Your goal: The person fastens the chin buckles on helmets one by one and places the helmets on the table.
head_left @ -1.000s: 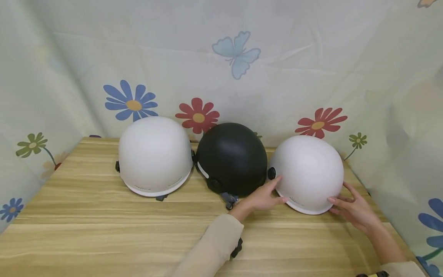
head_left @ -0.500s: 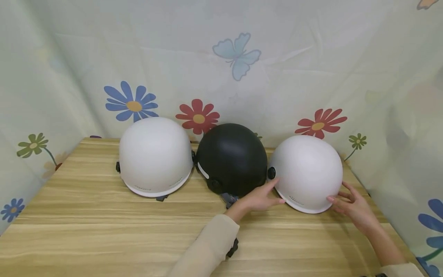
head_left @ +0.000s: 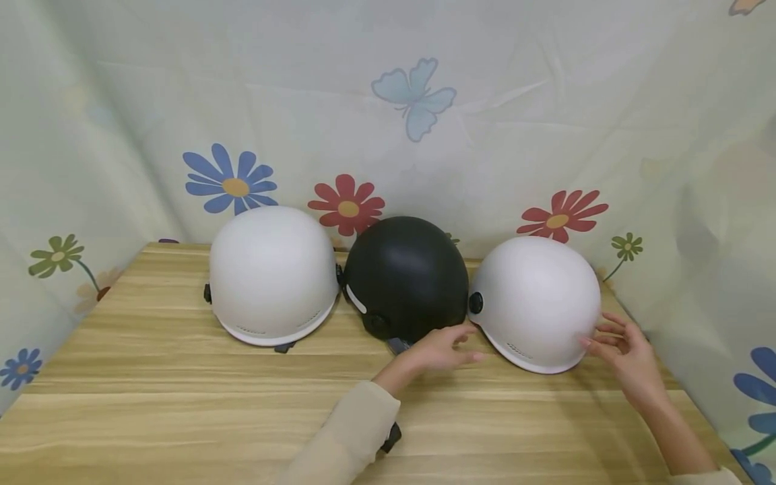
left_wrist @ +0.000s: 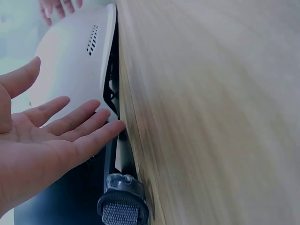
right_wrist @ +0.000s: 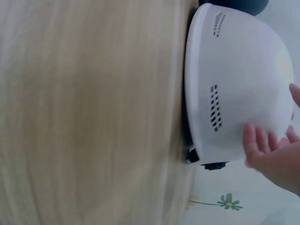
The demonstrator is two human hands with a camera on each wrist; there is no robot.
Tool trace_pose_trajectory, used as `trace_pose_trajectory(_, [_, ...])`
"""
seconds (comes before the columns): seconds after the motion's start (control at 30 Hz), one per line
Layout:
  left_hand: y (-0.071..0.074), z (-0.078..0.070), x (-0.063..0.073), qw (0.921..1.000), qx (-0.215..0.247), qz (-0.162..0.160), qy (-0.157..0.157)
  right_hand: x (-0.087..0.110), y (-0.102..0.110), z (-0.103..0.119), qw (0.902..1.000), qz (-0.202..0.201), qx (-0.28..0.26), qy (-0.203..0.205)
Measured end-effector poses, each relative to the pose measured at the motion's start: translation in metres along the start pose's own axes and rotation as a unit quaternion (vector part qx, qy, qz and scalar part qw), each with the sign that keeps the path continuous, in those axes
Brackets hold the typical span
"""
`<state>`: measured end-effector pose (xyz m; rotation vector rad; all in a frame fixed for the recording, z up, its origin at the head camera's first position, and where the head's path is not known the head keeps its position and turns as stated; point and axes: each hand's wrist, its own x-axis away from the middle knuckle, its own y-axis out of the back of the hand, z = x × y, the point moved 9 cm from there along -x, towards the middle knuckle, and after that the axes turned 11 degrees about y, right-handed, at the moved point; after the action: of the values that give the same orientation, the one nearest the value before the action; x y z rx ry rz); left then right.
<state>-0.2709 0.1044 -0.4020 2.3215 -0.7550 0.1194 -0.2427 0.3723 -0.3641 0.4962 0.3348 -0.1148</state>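
Three helmets stand in a row, domes up: a white helmet (head_left: 273,273) at left, a black helmet (head_left: 406,276) in the middle, a white helmet (head_left: 536,303) at right. My left hand (head_left: 439,350) hovers before the gap between the black and right white helmets, fingers loosely spread and holding nothing. In the left wrist view its palm shows near the black helmet's strap buckle (left_wrist: 124,185). My right hand (head_left: 627,353) is beside the right white helmet's right side, fingertips right at the shell. The right wrist view shows that helmet's vent holes (right_wrist: 215,108), with the relaxed fingers (right_wrist: 251,138) near them.
The helmets sit toward the back of a wood-grain table (head_left: 212,411). Behind and at both sides hangs a pale curtain (head_left: 473,168) printed with flowers and a butterfly. A dark strap end (head_left: 283,347) pokes out under the left white helmet.
My left hand has drawn back to the left, off the right white helmet's rim. My right hand has loosened and lifted slightly at that helmet's side. The helmets stand nearly as before.
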Motion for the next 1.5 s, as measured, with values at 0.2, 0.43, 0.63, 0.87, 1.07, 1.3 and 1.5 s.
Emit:
trace_pose_trajectory(0.2, [0.000, 0.004, 0.006, 0.9999, -0.013, 0.005, -0.005, -0.001, -0.020, 0.020, 0.9804, 0.053, -0.179, 0.064])
trace_pose_trajectory(0.43, [0.005, 0.012, 0.014, 0.9999, -0.013, 0.002, 0.000, 0.003, -0.059, 0.045, 0.9683, 0.182, -0.150, 0.081])
trace_pose_trajectory(0.63, [0.006, 0.018, 0.023, 0.9982, -0.051, 0.019, -0.026, 0.009, -0.082, 0.050, 0.9471, 0.254, -0.169, 0.100])
trace_pose_trajectory(0.87, [0.014, 0.023, 0.040, 0.9970, -0.048, 0.049, -0.035, 0.011, -0.089, 0.046, 0.9414, 0.272, -0.175, 0.096])
trace_pose_trajectory(1.07, [0.036, 0.032, 0.055, 0.9965, -0.037, 0.054, -0.051, 0.012, -0.092, 0.048, 0.9396, 0.280, -0.171, 0.097])
trace_pose_trajectory(1.3, [0.077, 0.049, 0.069, 0.9978, 0.023, 0.008, -0.062, 0.012, -0.091, 0.047, 0.9411, 0.280, -0.164, 0.094])
trace_pose_trajectory(1.5, [0.112, 0.078, 0.074, 0.9920, 0.009, -0.124, 0.024, 0.012, -0.092, 0.046, 0.9427, 0.280, -0.158, 0.088])
